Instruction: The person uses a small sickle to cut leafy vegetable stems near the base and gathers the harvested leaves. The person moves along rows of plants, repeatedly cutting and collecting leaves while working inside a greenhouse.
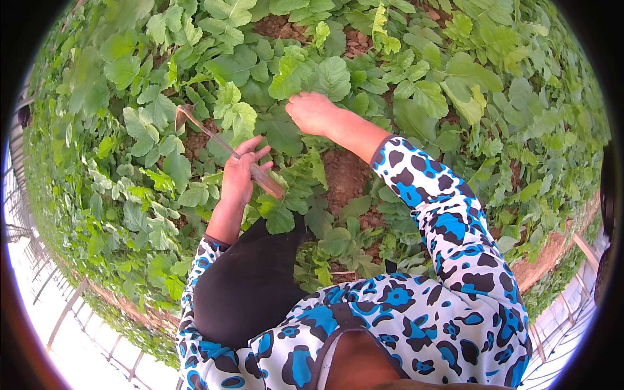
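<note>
My left hand [242, 168] holds a small hand hoe [265, 181] by its short wooden handle, with several fingers spread off the grip. The hoe's thin metal neck runs up and to the left, ending in a rusty bent blade [182, 116] raised over the foliage. Farther forward, my right hand [312, 113] is closed on a leafy plant [292, 73] with lobed green leaves. The leaves fan out just past its knuckles; the fingertips and the stems within the grasp are hidden. Below the hoe handle, another lobed leaf [279, 214] overlaps my dark trouser leg.
Dense leafy crop plants [136, 161] spread all around. Brown soil [343, 180] shows between them, close to my right forearm. My bent knee [248, 282] takes up the lower left. Greenhouse frame ribs [66, 312] and pale sheeting stand at the left and right edges.
</note>
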`<action>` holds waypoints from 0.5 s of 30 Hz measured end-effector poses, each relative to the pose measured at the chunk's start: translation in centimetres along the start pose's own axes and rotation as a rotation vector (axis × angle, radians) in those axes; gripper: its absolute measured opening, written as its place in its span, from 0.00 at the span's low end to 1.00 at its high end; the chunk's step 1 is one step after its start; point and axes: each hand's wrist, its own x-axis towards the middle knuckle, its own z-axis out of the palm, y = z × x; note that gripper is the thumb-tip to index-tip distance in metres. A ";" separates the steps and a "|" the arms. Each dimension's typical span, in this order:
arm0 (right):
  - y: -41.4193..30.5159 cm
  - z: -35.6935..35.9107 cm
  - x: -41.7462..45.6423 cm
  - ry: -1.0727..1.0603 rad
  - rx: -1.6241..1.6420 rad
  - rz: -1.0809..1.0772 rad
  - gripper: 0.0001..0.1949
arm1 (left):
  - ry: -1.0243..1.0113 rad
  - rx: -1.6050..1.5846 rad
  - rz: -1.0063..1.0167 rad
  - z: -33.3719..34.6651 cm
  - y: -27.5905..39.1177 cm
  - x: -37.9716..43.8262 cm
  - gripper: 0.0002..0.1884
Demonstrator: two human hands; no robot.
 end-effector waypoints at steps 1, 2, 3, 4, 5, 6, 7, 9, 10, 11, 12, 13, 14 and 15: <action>-0.1 0.7 0.9 0.061 -0.030 -0.027 0.17 | 0.022 0.022 0.027 0.2 0.3 0.0 0.24; 0.6 1.0 1.9 0.101 0.046 0.027 0.20 | 0.043 0.044 0.053 0.5 0.6 0.0 0.24; 0.6 0.1 3.0 0.136 0.126 0.071 0.23 | 0.075 0.064 0.078 0.5 0.8 -0.3 0.25; 0.7 -1.2 3.8 0.171 0.204 0.119 0.27 | 0.077 0.057 0.098 0.3 0.9 -0.4 0.25; 1.0 -2.4 4.2 0.298 0.343 0.230 0.32 | 0.099 0.039 0.117 0.1 0.9 -0.5 0.25; 1.2 -4.6 4.4 0.231 0.497 0.428 0.32 | 0.124 0.021 0.136 -0.1 0.9 -0.6 0.25; 2.3 -4.6 5.4 0.775 0.466 0.330 0.33 | 0.132 0.003 0.158 0.0 1.1 -0.5 0.25; 4.0 -4.8 5.9 0.767 0.510 0.555 0.32 | 0.174 -0.006 0.186 -0.4 1.1 -0.2 0.25; 4.2 -4.6 6.4 0.714 0.421 0.508 0.30 | 0.198 -0.012 0.200 -0.7 1.0 -0.1 0.25; 4.4 -4.2 6.9 0.660 0.332 0.462 0.29 | 0.198 -0.015 0.199 -0.8 0.9 0.0 0.25; 4.3 -3.4 7.7 0.547 0.229 0.431 0.27 | 0.201 -0.017 0.200 -1.1 0.9 0.1 0.25; 4.1 -2.2 8.6 0.432 0.126 0.399 0.25 | 0.203 -0.019 0.200 -1.1 0.9 0.1 0.26; 4.3 -0.5 10.3 0.335 -0.176 0.439 0.20 | 0.185 -0.013 0.199 -0.8 1.1 0.2 0.25; 4.5 -0.5 10.8 0.322 -0.134 0.446 0.19 | 0.182 -0.008 0.198 -0.9 1.0 0.1 0.25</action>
